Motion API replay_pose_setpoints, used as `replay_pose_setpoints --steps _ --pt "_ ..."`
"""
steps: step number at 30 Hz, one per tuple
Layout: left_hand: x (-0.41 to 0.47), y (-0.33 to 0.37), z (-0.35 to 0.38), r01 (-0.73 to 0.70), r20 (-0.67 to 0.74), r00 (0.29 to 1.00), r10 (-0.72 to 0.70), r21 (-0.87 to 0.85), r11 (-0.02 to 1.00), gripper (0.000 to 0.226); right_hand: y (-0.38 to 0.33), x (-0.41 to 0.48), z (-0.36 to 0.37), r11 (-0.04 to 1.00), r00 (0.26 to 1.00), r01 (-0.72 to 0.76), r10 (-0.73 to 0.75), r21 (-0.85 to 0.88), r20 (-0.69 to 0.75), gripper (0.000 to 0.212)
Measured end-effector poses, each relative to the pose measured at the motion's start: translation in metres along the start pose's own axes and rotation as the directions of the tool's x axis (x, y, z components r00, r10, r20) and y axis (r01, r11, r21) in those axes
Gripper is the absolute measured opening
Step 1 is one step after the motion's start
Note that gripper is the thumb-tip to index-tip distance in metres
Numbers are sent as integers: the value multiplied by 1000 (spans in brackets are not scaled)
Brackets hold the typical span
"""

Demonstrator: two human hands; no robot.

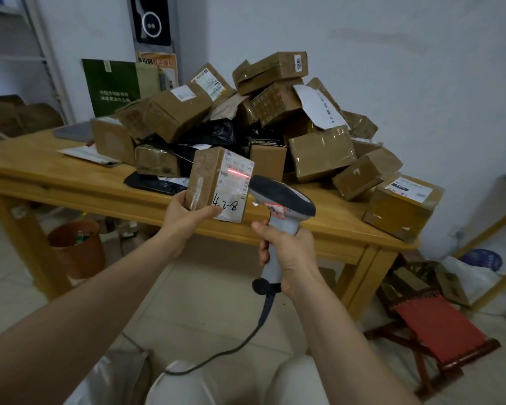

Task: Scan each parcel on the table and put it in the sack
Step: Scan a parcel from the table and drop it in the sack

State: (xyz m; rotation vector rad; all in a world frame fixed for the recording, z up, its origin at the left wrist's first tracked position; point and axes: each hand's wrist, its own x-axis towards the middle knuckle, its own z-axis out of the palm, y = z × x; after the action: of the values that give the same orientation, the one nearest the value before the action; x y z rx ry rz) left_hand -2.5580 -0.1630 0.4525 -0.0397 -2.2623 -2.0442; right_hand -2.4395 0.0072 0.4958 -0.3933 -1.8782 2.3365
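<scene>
Parcel (205, 182) is held upright above the near edge of the table (56, 171), long axis vertical, its lower end gripped by the left hand (186, 219), which curls round it. Just right of it, the right hand (288, 252) clasps the scanner (281, 200), whose red line crosses the label (236, 190). No sack shows.

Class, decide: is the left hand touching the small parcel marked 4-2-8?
Touching. The head view shows the left hand holding the parcel: thumb on its labelled face, fingers curled round the brown side.
</scene>
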Motion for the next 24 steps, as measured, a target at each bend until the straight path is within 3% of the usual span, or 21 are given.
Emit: replay_pose_setpoints --steps 16,24 --pt "11 -8 -1 14 -26 1000 -14 -6 1000 119 -2 3 8 998 999 50 -49 -39 23 18" --pt "16 -18 -5 4 -75 997 -7 -43 999 93 -1 6 16 998 999 41 -39 -45 34 16"
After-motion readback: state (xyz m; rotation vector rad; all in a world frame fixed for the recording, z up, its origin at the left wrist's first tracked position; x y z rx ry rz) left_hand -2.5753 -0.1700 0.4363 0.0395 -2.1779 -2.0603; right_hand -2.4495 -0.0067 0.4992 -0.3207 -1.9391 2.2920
